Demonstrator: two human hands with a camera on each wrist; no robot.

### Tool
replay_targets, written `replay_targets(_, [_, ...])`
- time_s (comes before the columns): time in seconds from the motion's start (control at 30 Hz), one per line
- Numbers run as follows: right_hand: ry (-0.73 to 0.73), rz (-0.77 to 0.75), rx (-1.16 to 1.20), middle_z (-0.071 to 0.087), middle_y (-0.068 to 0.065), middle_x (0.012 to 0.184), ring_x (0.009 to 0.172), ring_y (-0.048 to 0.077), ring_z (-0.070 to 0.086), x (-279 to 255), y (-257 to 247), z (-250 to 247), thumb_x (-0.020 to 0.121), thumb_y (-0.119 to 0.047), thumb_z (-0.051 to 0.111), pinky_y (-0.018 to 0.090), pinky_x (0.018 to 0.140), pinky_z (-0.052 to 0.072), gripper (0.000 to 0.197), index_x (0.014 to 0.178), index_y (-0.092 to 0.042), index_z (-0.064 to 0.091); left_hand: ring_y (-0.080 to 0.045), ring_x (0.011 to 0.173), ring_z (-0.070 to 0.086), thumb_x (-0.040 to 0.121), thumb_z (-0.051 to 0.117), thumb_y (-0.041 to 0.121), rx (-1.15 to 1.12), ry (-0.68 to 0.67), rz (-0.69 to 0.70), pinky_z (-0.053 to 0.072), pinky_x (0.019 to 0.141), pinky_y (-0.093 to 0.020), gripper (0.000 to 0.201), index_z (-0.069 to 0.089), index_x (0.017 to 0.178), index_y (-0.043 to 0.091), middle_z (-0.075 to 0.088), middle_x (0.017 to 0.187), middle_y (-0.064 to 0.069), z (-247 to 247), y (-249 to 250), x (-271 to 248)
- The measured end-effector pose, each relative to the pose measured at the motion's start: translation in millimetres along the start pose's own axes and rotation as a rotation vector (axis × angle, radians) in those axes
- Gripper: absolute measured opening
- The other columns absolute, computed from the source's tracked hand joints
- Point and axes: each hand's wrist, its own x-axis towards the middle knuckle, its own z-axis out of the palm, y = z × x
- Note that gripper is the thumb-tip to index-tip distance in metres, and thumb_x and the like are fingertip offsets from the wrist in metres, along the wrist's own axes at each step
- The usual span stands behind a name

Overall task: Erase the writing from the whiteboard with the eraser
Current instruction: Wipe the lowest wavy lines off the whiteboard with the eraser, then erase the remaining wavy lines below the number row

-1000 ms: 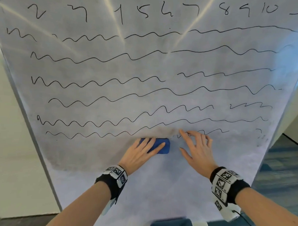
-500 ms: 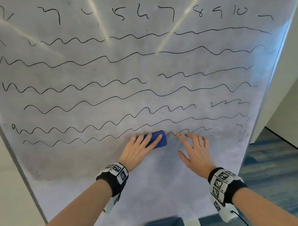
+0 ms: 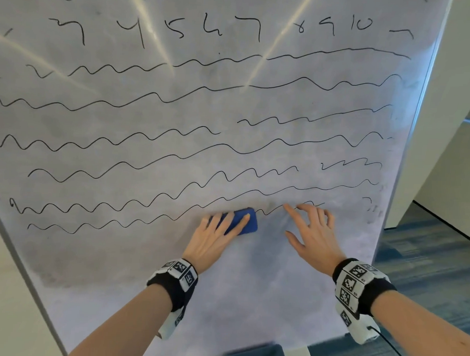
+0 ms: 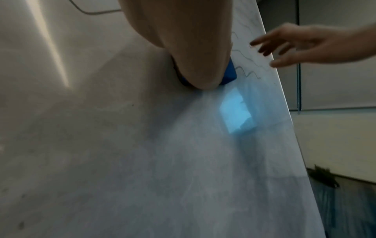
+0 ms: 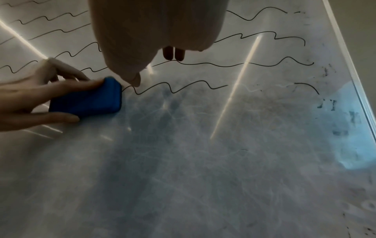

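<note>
Your left hand (image 3: pixel 217 237) grips the eraser (image 3: pixel 245 221) on the whiteboard (image 3: pixel 250 299), at the lowest wavy line (image 3: pixel 113 223). Your right hand (image 3: pixel 313 232), at 3 o'clock from it, rests open. Press the eraser flat, sweep toward 9 o'clock along the line.

Left hand (image 5: pixel 30 99) grips blue eraser (image 5: pixel 87 99) on whiteboard (image 5: pixel 203 161).

This looks like an office or meeting room. A large framed whiteboard (image 3: pixel 231 110) covered in marker numbers and wavy lines fills the view. Right of the whiteboard stand plain pale walls (image 3: pixel 464 80) with a dark baseboard, above blue-grey patterned carpet (image 3: pixel 427 256) of the commercial kind.
</note>
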Motion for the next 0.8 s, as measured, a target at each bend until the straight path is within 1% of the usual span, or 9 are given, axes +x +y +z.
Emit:
replay_targets(0.13, [-0.029,-0.009,-0.010,0.050,0.010,0.118,0.108,0.027,0.048,-7.6,3.1,-2.4,0.089,-0.043,0.041,0.043,0.092,0.030,0.057,0.141,-0.019,0.043,-0.031,0.098,0.047,0.073,0.029,0.004,0.036,-0.005,0.180,0.032,0.083,-0.039,0.073,0.035,0.144,0.019,0.046,0.125,-0.012,6.0,-1.1,-3.4])
replay_targets(0.23, [-0.029,0.007,-0.010,0.049,0.010,0.118,0.108,0.028,0.049,-10.1,9.2,-3.9,0.089,-0.043,0.041,0.043,0.093,0.029,0.057,0.141,-0.020,0.042,-0.031,0.098,0.049,0.074,0.024,0.001,0.029,0.012,0.079,0.033,0.082,-0.039,0.075,0.032,0.146,0.020,0.047,0.124,-0.011,-4.4,-7.0,12.5])
replay_targets(0.3, [-0.031,0.017,-0.013,0.048,0.011,0.118,0.108,0.028,0.048,-11.2,10.4,-4.6,0.089,-0.043,0.040,0.043,0.093,0.029,0.056,0.140,-0.020,0.042,-0.031,0.097,0.046,0.071,0.033,0.000,-0.007,0.008,0.009,0.032,0.082,-0.040,0.080,0.031,0.148,0.020,0.043,0.124,-0.012,-7.2,-0.6,17.1])
replay_targets(0.37, [-0.040,0.007,-0.017,0.048,0.011,0.118,0.108,0.028,0.048,-12.1,11.0,-5.7,0.090,-0.044,0.040,0.043,0.093,0.030,0.056,0.140,-0.020,0.042,-0.031,0.096,0.044,0.067,0.037,0.000,-0.008,-0.028,0.035,0.032,0.080,-0.040,0.083,0.032,0.147,0.019,0.042,0.124,-0.012,-3.2,10.7,13.8])
replay_targets(0.47, [-0.046,0.003,-0.014,0.048,0.010,0.119,0.108,0.028,0.049,-13.7,13.9,-7.9,0.090,-0.045,0.039,0.043,0.094,0.030,0.056,0.140,-0.020,0.044,-0.029,0.095,0.050,0.071,0.031,0.004,0.003,-0.056,0.155,0.035,0.080,-0.038,0.077,0.032,0.147,0.020,0.047,0.123,-0.010,-0.3,10.5,12.8])
replay_targets(0.53, [-0.051,0.019,-0.018,0.048,0.010,0.120,0.109,0.027,0.048,-14.2,18.4,-10.0,0.090,-0.045,0.039,0.043,0.094,0.030,0.056,0.140,-0.020,0.043,-0.029,0.095,0.051,0.072,0.028,0.002,0.013,-0.055,0.101,0.034,0.080,-0.039,0.077,0.032,0.147,0.021,0.046,0.123,-0.010,-6.1,8.0,21.1])
replay_targets(0.6, [-0.052,0.032,-0.022,0.048,0.011,0.120,0.109,0.027,0.046,-14.9,22.1,-10.8,0.090,-0.045,0.039,0.044,0.094,0.030,0.057,0.141,-0.020,0.042,-0.030,0.094,0.047,0.069,0.037,-0.001,-0.018,-0.033,0.004,0.033,0.078,-0.039,0.081,0.032,0.147,0.021,0.043,0.122,-0.010,-10.6,13.7,28.2])
replay_targets(0.67, [-0.053,0.026,-0.013,0.048,0.010,0.120,0.109,0.026,0.045,-17.6,24.1,-11.1,0.090,-0.045,0.039,0.043,0.094,0.029,0.057,0.141,-0.020,0.042,-0.030,0.094,0.045,0.064,0.051,-0.001,-0.044,-0.035,-0.012,0.032,0.076,-0.039,0.087,0.033,0.147,0.020,0.043,0.121,-0.010,-7.7,26.6,26.4])
replay_targets(0.8, [-0.050,-0.012,-0.012,0.048,0.010,0.120,0.109,0.025,0.046,-20.0,30.2,-11.8,0.090,-0.044,0.042,0.042,0.094,0.030,0.056,0.141,-0.020,0.042,-0.029,0.097,0.051,0.072,0.034,0.002,-0.007,-0.022,0.149,0.039,0.078,-0.038,0.076,0.034,0.146,0.020,0.049,0.122,-0.009,-4.2,21.0,28.2])
